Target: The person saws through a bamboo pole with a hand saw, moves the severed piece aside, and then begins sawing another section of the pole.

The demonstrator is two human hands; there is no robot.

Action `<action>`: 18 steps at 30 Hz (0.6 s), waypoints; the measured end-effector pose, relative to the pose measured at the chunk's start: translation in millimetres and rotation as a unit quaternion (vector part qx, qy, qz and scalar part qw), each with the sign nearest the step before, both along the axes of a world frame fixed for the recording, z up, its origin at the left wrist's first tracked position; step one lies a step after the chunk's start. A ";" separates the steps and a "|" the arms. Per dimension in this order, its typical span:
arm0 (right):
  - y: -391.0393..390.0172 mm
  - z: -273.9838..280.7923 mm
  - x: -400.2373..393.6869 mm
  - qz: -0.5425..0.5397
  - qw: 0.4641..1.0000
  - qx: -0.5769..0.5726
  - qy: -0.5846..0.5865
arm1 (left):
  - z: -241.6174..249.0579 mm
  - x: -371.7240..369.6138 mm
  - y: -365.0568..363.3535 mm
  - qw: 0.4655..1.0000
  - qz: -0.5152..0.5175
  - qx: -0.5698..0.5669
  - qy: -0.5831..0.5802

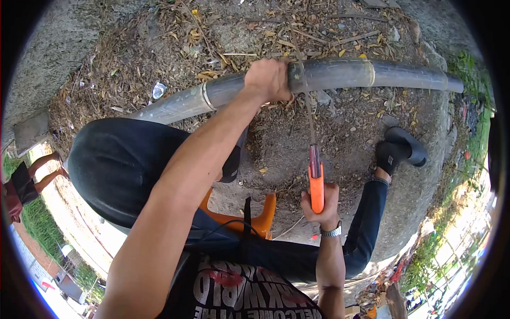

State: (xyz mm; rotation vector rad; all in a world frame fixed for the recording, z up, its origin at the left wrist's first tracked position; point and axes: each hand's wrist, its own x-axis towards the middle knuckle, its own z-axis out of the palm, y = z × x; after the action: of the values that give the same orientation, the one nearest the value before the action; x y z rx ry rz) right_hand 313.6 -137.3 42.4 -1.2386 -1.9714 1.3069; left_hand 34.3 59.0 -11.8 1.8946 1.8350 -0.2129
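A thick dark bamboo pole (340,74), with pale rings at its joints, runs across the upper part of the head view. My left hand (265,78) is wrapped over it, close to the left of the saw blade. In my right hand (325,202) is the orange handle of a handsaw (317,187). Its thin blade points away from me and crosses the pole beside my left hand. A watch (332,231) is on my right wrist.
I sit low on an orange stool (259,220), my bent left knee (114,165) beneath the pole's left part. My right foot in a dark boot (396,151) rests on dirt strewn with dry leaves. Another person's legs (45,175) show at the left edge.
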 end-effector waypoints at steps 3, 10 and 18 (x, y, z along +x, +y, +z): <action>-0.6 2.5 12.7 -0.042 0.999 -0.026 -0.001 | 5.2 -2.6 9.9 0.997 -0.023 -0.072 0.002; -47.6 43.3 22.9 -0.082 0.991 -0.106 0.020 | 18.1 3.6 8.1 0.998 -0.003 -0.066 0.009; 12.3 34.3 -13.8 -0.125 0.986 -0.107 0.002 | 5.2 16.6 1.6 0.999 -0.027 0.026 0.039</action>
State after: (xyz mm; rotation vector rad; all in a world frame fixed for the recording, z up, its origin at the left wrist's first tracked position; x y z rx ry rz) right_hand 299.8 -125.0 76.7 -1.5258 -1.6408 1.4148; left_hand 50.9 60.6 -6.7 1.9991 1.8566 -0.2637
